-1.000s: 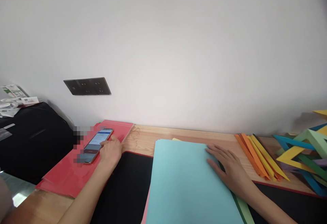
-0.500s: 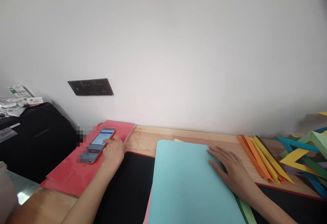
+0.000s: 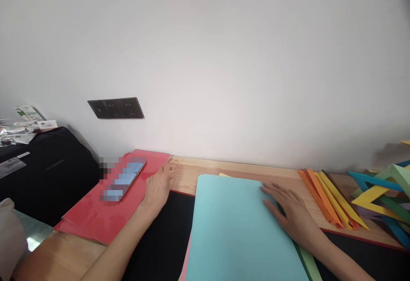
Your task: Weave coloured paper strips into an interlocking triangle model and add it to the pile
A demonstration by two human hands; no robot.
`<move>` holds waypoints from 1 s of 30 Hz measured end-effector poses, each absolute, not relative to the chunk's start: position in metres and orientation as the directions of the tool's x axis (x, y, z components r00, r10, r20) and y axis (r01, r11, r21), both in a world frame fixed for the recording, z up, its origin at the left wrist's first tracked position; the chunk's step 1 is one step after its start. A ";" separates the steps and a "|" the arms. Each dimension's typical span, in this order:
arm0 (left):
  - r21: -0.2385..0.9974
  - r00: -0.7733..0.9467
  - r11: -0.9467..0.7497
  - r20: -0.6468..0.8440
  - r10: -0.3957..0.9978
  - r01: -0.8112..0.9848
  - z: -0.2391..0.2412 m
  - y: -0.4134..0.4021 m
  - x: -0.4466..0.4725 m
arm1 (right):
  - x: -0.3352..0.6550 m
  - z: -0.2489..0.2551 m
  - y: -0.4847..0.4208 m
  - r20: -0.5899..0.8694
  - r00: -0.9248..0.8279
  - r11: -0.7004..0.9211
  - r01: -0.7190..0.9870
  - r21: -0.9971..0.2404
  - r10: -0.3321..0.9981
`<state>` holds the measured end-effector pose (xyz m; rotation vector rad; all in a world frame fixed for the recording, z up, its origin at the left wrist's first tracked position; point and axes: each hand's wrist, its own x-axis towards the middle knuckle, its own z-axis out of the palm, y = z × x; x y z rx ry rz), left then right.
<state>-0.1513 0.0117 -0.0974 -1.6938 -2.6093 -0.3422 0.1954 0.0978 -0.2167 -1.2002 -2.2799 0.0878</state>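
A stack of light blue paper (image 3: pixel 230 225) lies in front of me, with pink, yellow and green sheets showing at its edges. Across its upper right edge rests my right hand (image 3: pixel 290 210), fingers stretched out. My left hand (image 3: pixel 158 187) is over the right edge of a red plastic-wrapped packet (image 3: pixel 92 219), apart from the phone. Its fingers are loosely bent, with nothing seen in them. The phone (image 3: pixel 130 179) lies on the packet with its screen lit, partly blurred out.
Folded orange and yellow paper strips (image 3: pixel 333 200) lie right of my right hand, beside a colourful paper construction (image 3: pixel 381 200). A black mat (image 3: pixel 160 238) is under the stack. At left stands a black bag (image 3: pixel 54 170) with packages on top. A black socket panel (image 3: pixel 117 108) is on the wall.
My left hand has moved off the phone, up and to the right. The phone's screen now shows a different, paler display. My right hand stays on the blue paper.
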 end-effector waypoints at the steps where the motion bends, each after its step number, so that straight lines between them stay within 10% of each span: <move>1: 0.243 -0.377 0.343 0.112 0.919 0.907 -0.098 0.011 -0.144 | 0.195 -0.217 0.098 0.444 -0.443 0.599 0.735 -0.318 0.779; 8: 0.731 -0.140 0.179 -0.115 0.983 0.659 -0.100 -0.005 -0.089 | 0.198 -0.188 0.078 0.367 -0.189 0.404 0.589 -0.700 0.911; 13: 0.882 -0.153 0.276 -0.234 0.960 0.382 -0.089 -0.020 -0.086 | 0.236 -0.151 0.038 -0.178 -0.120 -0.156 0.169 -0.973 0.977; 23: 0.936 -0.131 0.352 -0.352 0.927 -0.023 -0.092 -0.024 -0.093 | 0.280 -0.170 0.013 -0.437 -0.275 -0.502 -0.243 -0.830 0.856; 30: 0.920 -0.066 0.357 -0.372 0.926 -0.162 -0.100 -0.022 -0.093 | 0.255 -0.154 0.024 -0.531 -0.277 -0.572 -0.095 -0.815 0.801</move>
